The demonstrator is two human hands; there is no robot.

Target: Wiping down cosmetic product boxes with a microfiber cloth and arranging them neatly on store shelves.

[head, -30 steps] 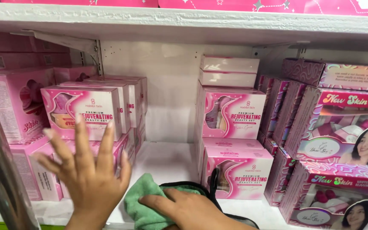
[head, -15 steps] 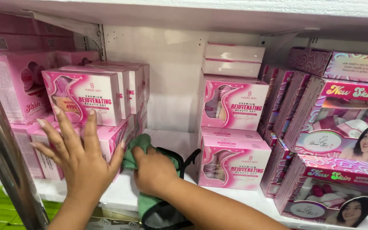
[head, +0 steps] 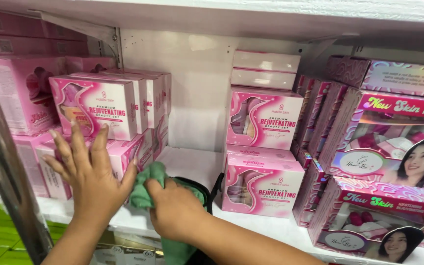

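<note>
Left hand [head: 92, 179] spread flat against lower pink boxes [head: 123, 157]; right hand [head: 172, 211] bunched around green cloth [head: 145, 189] on white shelf [head: 192, 162]. Stacked upper box [head: 96, 113] likely to topple if nudged while wiping.

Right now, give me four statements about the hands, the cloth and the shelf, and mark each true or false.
1. The right hand presses a green cloth on the white shelf. True.
2. The left hand holds a spray bottle. False: it lies flat, fingers spread, against the pink boxes on the left.
3. The cloth is red. False: it is green.
4. Two pink boxes stand stacked to the right of the hands. True.
</note>
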